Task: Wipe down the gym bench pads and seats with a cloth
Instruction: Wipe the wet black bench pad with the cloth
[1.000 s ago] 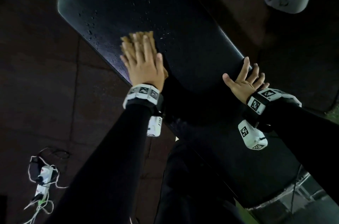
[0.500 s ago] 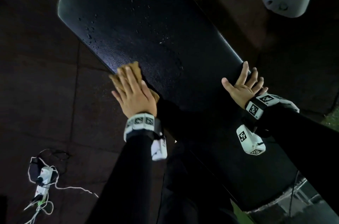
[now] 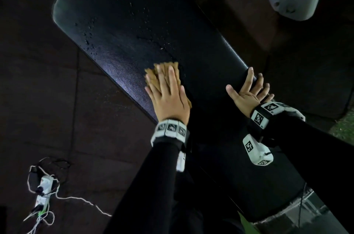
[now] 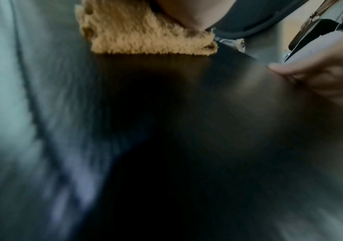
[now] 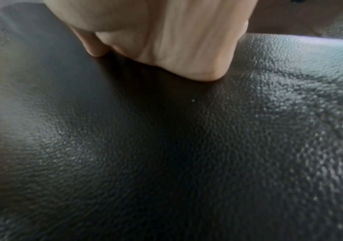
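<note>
Since half a second ago the left hand (image 3: 168, 99) and its cloth (image 3: 162, 74) have slid from the left edge of the bench pad (image 3: 134, 29) inward toward its middle. Left fingers (image 3: 173, 80) lie straight and together, pressing the tan cloth flat. Right fingers (image 3: 249, 80) are straight and spread — the right hand (image 3: 247, 96) rests on the pad's right edge. Water droplets (image 3: 90, 42) bead near the far left edge — a power strip (image 3: 43, 189) lies on the floor.
</note>
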A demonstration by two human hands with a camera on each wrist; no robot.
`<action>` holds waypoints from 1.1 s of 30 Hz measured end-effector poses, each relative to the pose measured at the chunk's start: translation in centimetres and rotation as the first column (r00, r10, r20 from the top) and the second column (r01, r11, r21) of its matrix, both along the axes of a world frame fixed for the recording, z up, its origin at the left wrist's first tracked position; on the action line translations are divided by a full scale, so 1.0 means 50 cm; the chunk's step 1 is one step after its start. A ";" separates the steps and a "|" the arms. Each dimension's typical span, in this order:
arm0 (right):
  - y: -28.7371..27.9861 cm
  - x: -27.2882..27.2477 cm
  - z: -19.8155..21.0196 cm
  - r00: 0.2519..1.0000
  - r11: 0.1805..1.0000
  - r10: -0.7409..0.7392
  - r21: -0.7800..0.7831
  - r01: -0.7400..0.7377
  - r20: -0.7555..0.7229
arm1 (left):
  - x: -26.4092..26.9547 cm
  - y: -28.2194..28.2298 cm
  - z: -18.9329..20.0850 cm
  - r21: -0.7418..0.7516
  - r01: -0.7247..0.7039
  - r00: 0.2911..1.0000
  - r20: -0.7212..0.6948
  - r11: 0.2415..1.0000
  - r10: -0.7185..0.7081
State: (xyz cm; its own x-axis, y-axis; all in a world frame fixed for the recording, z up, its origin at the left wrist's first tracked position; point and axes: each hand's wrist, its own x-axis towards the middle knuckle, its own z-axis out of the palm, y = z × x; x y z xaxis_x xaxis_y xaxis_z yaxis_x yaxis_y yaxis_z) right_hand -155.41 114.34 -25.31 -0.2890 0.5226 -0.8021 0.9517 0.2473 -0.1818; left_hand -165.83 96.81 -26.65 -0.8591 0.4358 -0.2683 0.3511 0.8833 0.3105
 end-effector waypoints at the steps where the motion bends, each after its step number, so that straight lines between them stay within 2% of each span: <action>1: 0.000 0.001 -0.001 1.000 1.000 -0.003 0.000 0.003 -0.001 | 0.033 -0.012 0.001 0.003 0.004 1.000 0.002 1.000 -0.004; 3: -0.001 0.001 -0.005 1.000 1.000 -0.013 0.013 0.014 -0.014 | 0.080 -0.041 0.003 -0.011 -0.019 1.000 0.006 1.000 0.019; 6: -0.002 0.003 -0.010 1.000 1.000 -0.016 0.026 0.016 -0.026 | 0.085 -0.074 0.004 -0.036 -0.148 0.989 0.007 0.988 0.148; 11: -0.002 0.007 -0.018 0.999 1.000 -0.009 0.018 0.010 -0.048 | -0.024 -0.065 -0.001 -0.004 -0.397 0.918 -0.002 0.918 0.397; 15: -0.005 0.009 -0.020 0.998 0.999 -0.011 0.031 0.013 -0.060 | -0.116 -0.032 -0.006 0.000 -0.484 0.875 -0.005 0.875 0.484; 18: -0.007 0.012 -0.026 0.996 0.999 -0.012 0.046 0.015 -0.083 | -0.139 0.019 -0.005 -0.034 -0.462 0.887 -0.012 0.886 0.462; 21: -0.004 0.012 -0.031 0.995 0.997 -0.016 0.071 0.023 -0.094 | -0.118 0.073 -0.005 -0.032 -0.365 0.931 -0.013 0.930 0.365; 24: -0.005 0.011 -0.033 0.995 0.995 -0.017 0.100 0.027 -0.099 | -0.078 0.116 -0.004 0.026 -0.269 0.963 -0.001 0.963 0.269; 26: -0.006 0.012 -0.034 0.994 0.993 -0.014 0.117 0.027 -0.106 | -0.061 0.133 -0.001 0.091 -0.256 0.967 0.027 0.963 0.254; 30: -0.004 0.017 -0.034 0.997 0.996 -0.004 0.084 0.011 -0.083 | -0.063 0.105 0.008 0.285 -0.247 0.969 0.055 0.926 0.242; 33: 0.000 0.016 -0.031 0.999 0.999 0.008 0.053 -0.006 -0.043 | -0.096 0.047 0.007 0.231 -0.238 0.970 0.008 0.943 0.243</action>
State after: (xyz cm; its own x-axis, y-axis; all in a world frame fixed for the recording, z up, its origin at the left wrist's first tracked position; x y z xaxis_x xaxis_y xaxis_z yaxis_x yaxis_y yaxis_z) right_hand -154.60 114.33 -26.87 -0.3269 0.5616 -0.7601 0.9414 0.2645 -0.2094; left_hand -170.65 99.17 -26.29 -0.9502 0.2632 -0.1671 0.1455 0.8485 0.5089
